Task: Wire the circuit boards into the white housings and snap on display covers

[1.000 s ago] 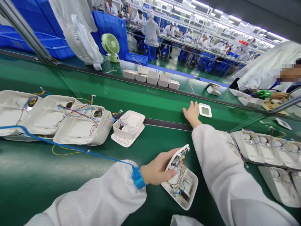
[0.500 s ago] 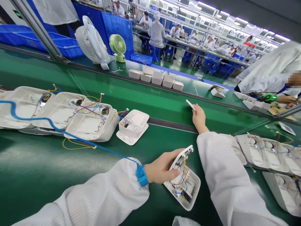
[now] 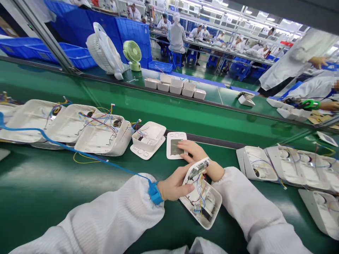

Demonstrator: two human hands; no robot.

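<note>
My left hand (image 3: 176,183) is closed on a white cover (image 3: 189,173) with a circuit board on its inner side, tilted up over a white housing (image 3: 212,215). Coloured wires (image 3: 201,190) run between the cover and the housing, which also holds a white part and a dark part. My right hand (image 3: 197,155) reaches behind the cover and grips a white panel (image 3: 169,150) with a grey display window by its right side. Its fingers overlap the display. A blue wrist strap (image 3: 155,193) with a cord is around my left wrist.
White housings with loose wires (image 3: 103,137) line the left, and more housings (image 3: 287,169) stand at right. A small white housing on a panel (image 3: 148,135) sits left of the display panel. Beyond are small white boxes (image 3: 175,88), two fans (image 3: 132,53) and a co-worker's hand (image 3: 329,106).
My right hand has come back from the far right to the centre, bringing the white panel down beside the small white housing. My left hand, cover and housing have shifted slightly left.
</note>
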